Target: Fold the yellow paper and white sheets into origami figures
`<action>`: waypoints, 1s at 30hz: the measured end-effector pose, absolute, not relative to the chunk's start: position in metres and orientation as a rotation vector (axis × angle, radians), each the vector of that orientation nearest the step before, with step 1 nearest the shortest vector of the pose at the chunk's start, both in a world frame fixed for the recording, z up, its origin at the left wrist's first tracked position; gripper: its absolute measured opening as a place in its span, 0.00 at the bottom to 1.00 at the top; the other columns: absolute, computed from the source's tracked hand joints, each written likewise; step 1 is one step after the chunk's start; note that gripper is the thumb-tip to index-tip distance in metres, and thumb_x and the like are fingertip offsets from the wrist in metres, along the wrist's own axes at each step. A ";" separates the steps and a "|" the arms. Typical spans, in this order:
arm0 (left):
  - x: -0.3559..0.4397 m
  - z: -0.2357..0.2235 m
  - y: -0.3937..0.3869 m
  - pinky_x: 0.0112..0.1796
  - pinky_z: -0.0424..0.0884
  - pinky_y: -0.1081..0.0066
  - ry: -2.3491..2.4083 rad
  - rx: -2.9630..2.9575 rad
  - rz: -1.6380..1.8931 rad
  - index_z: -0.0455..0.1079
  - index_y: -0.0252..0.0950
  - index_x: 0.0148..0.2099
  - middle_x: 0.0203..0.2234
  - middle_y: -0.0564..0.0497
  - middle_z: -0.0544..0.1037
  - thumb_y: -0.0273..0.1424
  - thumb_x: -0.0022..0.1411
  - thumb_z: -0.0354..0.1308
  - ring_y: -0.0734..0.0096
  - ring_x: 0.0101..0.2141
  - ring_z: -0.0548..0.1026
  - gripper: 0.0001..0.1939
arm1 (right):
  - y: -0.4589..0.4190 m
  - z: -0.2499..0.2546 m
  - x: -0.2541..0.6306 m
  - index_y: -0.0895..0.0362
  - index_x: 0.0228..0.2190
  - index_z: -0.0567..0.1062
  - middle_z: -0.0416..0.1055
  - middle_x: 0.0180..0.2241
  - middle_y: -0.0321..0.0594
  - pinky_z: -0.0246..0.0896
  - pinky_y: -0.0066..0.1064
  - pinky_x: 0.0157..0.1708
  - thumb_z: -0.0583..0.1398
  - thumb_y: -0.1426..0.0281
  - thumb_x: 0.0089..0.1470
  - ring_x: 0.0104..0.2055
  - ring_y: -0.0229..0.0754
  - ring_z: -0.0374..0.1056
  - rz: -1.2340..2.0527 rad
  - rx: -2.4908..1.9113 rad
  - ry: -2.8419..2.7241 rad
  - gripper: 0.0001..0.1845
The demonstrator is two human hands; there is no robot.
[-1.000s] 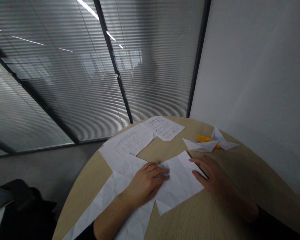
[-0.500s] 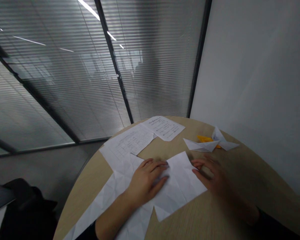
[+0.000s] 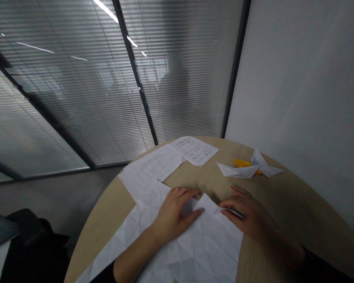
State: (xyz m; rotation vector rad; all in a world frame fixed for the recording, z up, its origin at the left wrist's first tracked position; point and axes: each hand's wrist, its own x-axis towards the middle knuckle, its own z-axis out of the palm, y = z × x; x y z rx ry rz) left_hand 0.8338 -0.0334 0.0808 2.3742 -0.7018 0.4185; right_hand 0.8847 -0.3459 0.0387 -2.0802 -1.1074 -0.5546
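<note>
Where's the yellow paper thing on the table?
In the head view, the yellow paper lies near the far right edge of the wooden table, tucked behind the white folded paper boat and beyond the person's right hand.

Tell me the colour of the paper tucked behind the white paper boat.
Yellow-orange paper, best seen in the head view.

We classify the premises as an office or meeting room. We record a glass partition (image 3: 76,90) with inset slatted blinds, dark metal framing (image 3: 135,70), a plain white wall (image 3: 297,98) and a grey floor (image 3: 61,192). Strip ceiling lights (image 3: 35,47) reflect in the glass. A rounded wood-laminate tabletop (image 3: 295,188) carries printed forms (image 3: 156,169) and creased white paper (image 3: 206,251), consistent with office use.
</note>
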 end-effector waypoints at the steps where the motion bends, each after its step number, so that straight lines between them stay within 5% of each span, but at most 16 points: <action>1: 0.834 0.080 -0.034 0.57 0.77 0.50 -0.689 2.365 0.410 0.77 0.45 0.70 0.56 0.45 0.87 0.38 0.78 0.71 0.51 0.55 0.84 0.23 | -0.346 0.039 0.885 0.46 0.44 0.81 0.87 0.37 0.31 0.72 0.59 0.72 0.66 0.76 0.71 0.38 0.45 0.85 -0.547 -2.077 -1.114 0.10; 6: 0.836 0.077 -0.036 0.55 0.75 0.51 -0.724 2.327 0.372 0.83 0.45 0.52 0.44 0.50 0.88 0.32 0.79 0.67 0.56 0.47 0.85 0.05 | -0.344 0.038 0.884 0.46 0.44 0.82 0.87 0.36 0.30 0.72 0.60 0.72 0.66 0.74 0.72 0.37 0.44 0.84 -0.523 -2.050 -1.130 0.09; 9: 0.836 0.080 -0.037 0.55 0.74 0.52 -0.725 2.309 0.408 0.83 0.44 0.47 0.42 0.51 0.88 0.32 0.79 0.66 0.58 0.45 0.85 0.04 | -0.346 0.039 0.884 0.45 0.45 0.83 0.88 0.37 0.30 0.72 0.59 0.72 0.67 0.73 0.71 0.38 0.44 0.85 -0.525 -2.041 -1.116 0.08; 15: 0.832 0.093 -0.035 0.53 0.76 0.53 -0.667 2.233 0.619 0.82 0.44 0.49 0.37 0.52 0.88 0.30 0.80 0.65 0.62 0.37 0.85 0.04 | -0.354 0.042 0.882 0.45 0.51 0.85 0.91 0.47 0.38 0.77 0.61 0.70 0.76 0.66 0.61 0.51 0.57 0.89 -0.479 -2.146 -0.959 0.17; 21: 0.832 0.096 -0.026 0.57 0.76 0.52 -0.636 2.159 0.827 0.81 0.44 0.52 0.39 0.52 0.90 0.30 0.79 0.66 0.61 0.39 0.88 0.04 | -0.355 0.039 0.895 0.45 0.44 0.84 0.90 0.40 0.33 0.76 0.60 0.70 0.69 0.71 0.66 0.39 0.49 0.88 -0.612 -1.984 -1.064 0.08; 30: 0.831 0.098 -0.016 0.68 0.71 0.50 -0.783 2.277 0.855 0.81 0.46 0.58 0.52 0.50 0.91 0.28 0.81 0.65 0.60 0.50 0.89 0.09 | -0.393 0.072 0.881 0.44 0.51 0.85 0.91 0.46 0.36 0.70 0.59 0.72 0.67 0.77 0.68 0.46 0.52 0.86 -1.085 -1.938 -1.036 0.17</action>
